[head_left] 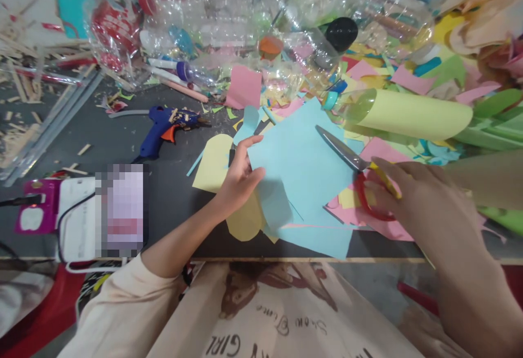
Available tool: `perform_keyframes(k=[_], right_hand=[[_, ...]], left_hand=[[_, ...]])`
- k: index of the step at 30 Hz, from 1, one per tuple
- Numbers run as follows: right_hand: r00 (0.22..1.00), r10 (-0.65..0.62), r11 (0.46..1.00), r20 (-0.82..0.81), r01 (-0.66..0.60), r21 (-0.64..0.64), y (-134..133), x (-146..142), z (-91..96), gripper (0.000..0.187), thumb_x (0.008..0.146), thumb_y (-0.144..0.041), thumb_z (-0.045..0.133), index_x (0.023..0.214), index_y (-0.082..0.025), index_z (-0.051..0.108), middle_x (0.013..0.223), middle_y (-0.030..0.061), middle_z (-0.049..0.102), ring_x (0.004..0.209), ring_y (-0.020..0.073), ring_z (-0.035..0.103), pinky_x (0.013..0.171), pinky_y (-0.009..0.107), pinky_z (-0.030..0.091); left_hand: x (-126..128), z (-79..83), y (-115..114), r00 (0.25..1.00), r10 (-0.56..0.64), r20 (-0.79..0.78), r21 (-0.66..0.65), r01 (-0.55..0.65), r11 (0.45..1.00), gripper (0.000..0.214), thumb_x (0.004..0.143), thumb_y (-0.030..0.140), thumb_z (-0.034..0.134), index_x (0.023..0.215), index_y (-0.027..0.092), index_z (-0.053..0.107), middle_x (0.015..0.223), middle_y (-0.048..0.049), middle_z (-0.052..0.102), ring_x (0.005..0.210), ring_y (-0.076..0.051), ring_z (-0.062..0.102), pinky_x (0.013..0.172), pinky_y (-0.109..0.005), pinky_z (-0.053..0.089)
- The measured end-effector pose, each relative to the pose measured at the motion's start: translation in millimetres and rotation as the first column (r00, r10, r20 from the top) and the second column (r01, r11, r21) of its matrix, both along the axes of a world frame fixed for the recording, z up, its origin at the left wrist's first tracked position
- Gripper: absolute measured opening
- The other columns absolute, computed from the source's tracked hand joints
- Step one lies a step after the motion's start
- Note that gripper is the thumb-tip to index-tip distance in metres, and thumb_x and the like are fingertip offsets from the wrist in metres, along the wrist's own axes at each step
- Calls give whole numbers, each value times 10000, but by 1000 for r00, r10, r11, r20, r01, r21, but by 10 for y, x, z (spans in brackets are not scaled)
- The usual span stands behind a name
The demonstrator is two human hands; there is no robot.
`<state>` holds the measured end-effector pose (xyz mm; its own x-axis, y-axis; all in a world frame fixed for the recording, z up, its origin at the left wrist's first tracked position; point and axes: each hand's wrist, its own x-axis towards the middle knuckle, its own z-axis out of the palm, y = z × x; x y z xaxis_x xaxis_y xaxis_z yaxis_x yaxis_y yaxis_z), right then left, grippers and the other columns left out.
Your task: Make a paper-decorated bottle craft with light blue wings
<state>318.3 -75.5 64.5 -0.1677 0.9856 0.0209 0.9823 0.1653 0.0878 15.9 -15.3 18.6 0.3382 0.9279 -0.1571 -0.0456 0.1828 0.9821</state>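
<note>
My left hand point(241, 175) is at the left edge of a light blue sheet of paper point(298, 156), its thumb over the edge and the other fingers curled, partly hidden. Over on the right, my right hand point(425, 200) grips the red and yellow handles of a pair of scissors point(345, 151). The scissor blades are together and point up and left across the blue sheet. A rounded pale yellow paper piece point(214, 162) lies beside my left hand, and a darker yellow piece point(245, 219) is under my wrist.
A blue glue gun point(157, 129) lies left of my hand. Clear plastic bottles point(229, 25) crowd the back. A bottle holding yellow-green paper point(420, 113) lies at right, among coloured scraps. Glue sticks point(57, 118), a power bank point(77, 216) and a purple adapter point(36, 205) are at left.
</note>
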Motion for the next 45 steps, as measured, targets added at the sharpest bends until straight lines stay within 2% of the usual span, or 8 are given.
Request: perform_keyframes(k=[3, 7, 14, 22, 28, 34, 40, 45], right_hand=[[954, 105, 993, -281, -114, -15, 62, -240, 24, 352, 979, -369, 425, 982, -148, 700, 913, 163, 740, 864, 304, 683, 732, 412, 528], [636, -129, 925, -761, -200, -324, 230, -691, -41, 284, 964, -390, 467, 928, -192, 667, 825, 59, 722, 609, 146, 621, 578, 275, 485], [147, -464, 797, -874, -362, -484, 535, -1291, -183, 382, 784, -322, 672, 614, -236, 340, 479, -121, 317, 376, 48, 365, 384, 203, 302], [-432, -313, 930, -846, 41, -364, 651, -1303, -422, 393, 688, -497, 786, 785, -238, 507, 533, -105, 557, 379, 103, 581, 366, 223, 482], [-489, -323, 930, -810, -6, -367, 639, -1287, -464, 429, 650, -528, 807, 728, -231, 508, 546, -97, 552, 402, 111, 608, 367, 225, 495], [-326, -467, 880, -822, -255, -400, 643, -1263, -453, 450, 701, -580, 755, 573, -192, 567, 458, -41, 541, 362, 70, 477, 359, 218, 387], [-296, -490, 872, -820, -158, -464, 656, -1276, -436, 505, 641, -660, 758, 533, -186, 624, 424, -30, 559, 350, 67, 438, 371, 233, 364], [-313, -428, 903, -848, -114, -413, 642, -1263, -518, 450, 736, -598, 728, 574, -184, 657, 450, -16, 575, 372, 80, 456, 391, 240, 390]], left_hand=[[-3, -34, 1, 999, -42, 26, 8, 42, 999, 640, 829, 478, 682, 1338, 302, 337, 778, 19, 570, 586, -124, 498, 527, -246, 381], [0, -76, 8, 997, -80, 20, 4, 80, 997, 702, 824, 517, 684, 1365, 300, 293, 743, 29, 583, 580, -132, 525, 530, -250, 403], [-20, -35, 33, 999, 47, -22, 86, -45, 995, 666, 839, 456, 667, 1361, 259, 303, 809, 20, 634, 667, -123, 604, 610, -243, 464], [-37, 35, 63, 995, 73, -73, 110, -65, 992, 583, 800, 372, 693, 1290, 232, 409, 798, 24, 630, 681, -109, 611, 575, -210, 452], [-61, 81, 90, 966, 216, -141, 127, -199, 972, 537, 755, 360, 743, 1213, 234, 491, 797, 31, 632, 485, -44, 462, 417, -166, 336], [-93, 85, 121, 950, 238, -200, 127, -216, 968, 534, 742, 358, 750, 1211, 232, 526, 805, 20, 666, 422, -33, 395, 388, -177, 319], [-98, 66, 149, 951, 307, -31, 65, -305, 950, 296, 892, 416, 521, 1114, 229, 583, 759, -11, 629, 556, -119, 563, 487, -229, 456], [-75, 58, 136, 985, 166, 46, 12, -167, 986, 287, 825, 384, 671, 1079, 273, 593, 814, 12, 591, 548, -99, 537, 521, -245, 498]])
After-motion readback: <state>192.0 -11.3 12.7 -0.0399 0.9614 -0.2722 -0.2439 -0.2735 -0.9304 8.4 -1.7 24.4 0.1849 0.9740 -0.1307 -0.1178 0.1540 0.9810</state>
